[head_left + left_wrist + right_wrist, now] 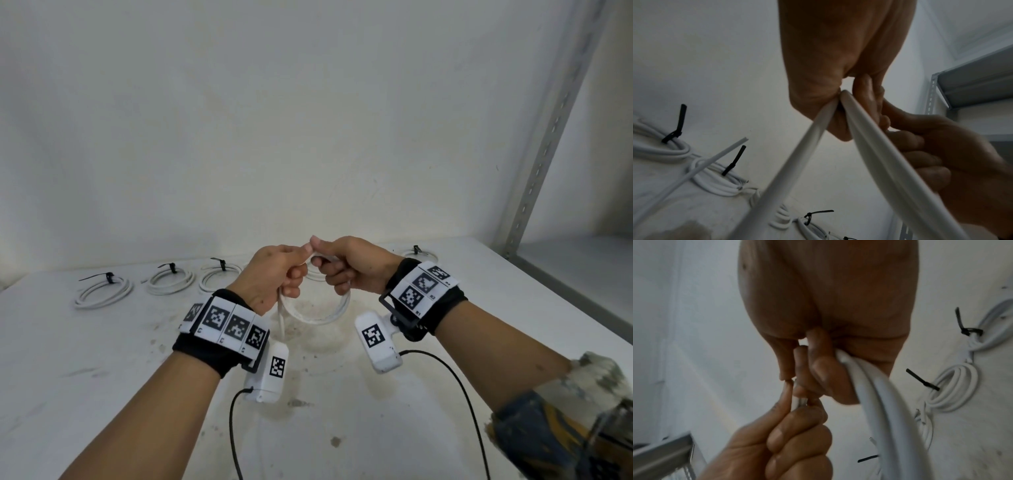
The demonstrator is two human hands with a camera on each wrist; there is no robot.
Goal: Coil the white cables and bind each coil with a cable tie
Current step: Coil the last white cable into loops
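Both hands hold one white cable (320,317) up over the middle of the white table (102,359); its loop hangs below the fists. My left hand (295,278) grips the top left of the loop, thumb and forefinger pinching a strand. My right hand (329,271) curls round the top right, fingertip to fingertip with the left. In the left wrist view two cable strands (875,159) run out of the left fist (840,100), and a loose end (723,155) sticks out. The right wrist view has the cable (881,399) leaving the right fist (818,369).
Coils bound with black ties lie in a row at the table's back: three on the left (102,293) (170,281) (219,278) and one on the right (420,253). A grey metal shelf post (548,144) rises at the right. A white wall stands behind.
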